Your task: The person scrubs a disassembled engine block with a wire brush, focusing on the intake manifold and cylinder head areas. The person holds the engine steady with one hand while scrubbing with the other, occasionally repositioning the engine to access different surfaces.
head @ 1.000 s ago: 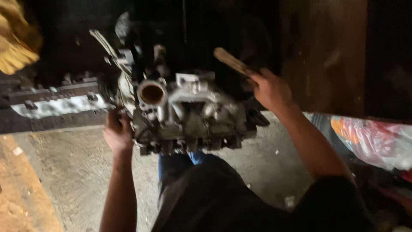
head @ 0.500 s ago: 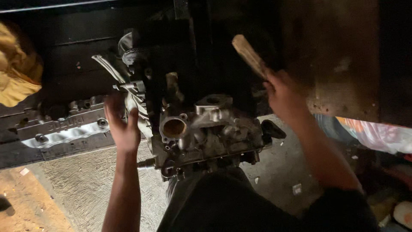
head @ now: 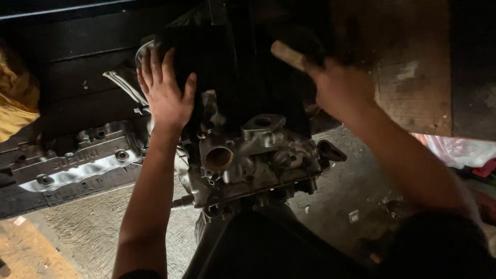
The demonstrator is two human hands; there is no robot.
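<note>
Engine [head: 253, 160] sits at centre, steadied by the left hand [head: 165, 93] lying flat, fingers spread, at eleven o'clock; the right hand [head: 338, 88], at one o'clock, grips what looks like a wooden handle [head: 287, 54].

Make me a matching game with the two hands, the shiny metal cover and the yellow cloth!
1 left hand
2 right hand
3 silver valve cover
4 yellow cloth

A at the left edge of the picture
B fingers spread flat on the dark top of the engine
C lying on the floor left of the engine
D gripping a wooden handle

Pairs: 1-B, 2-D, 3-C, 4-A
</note>
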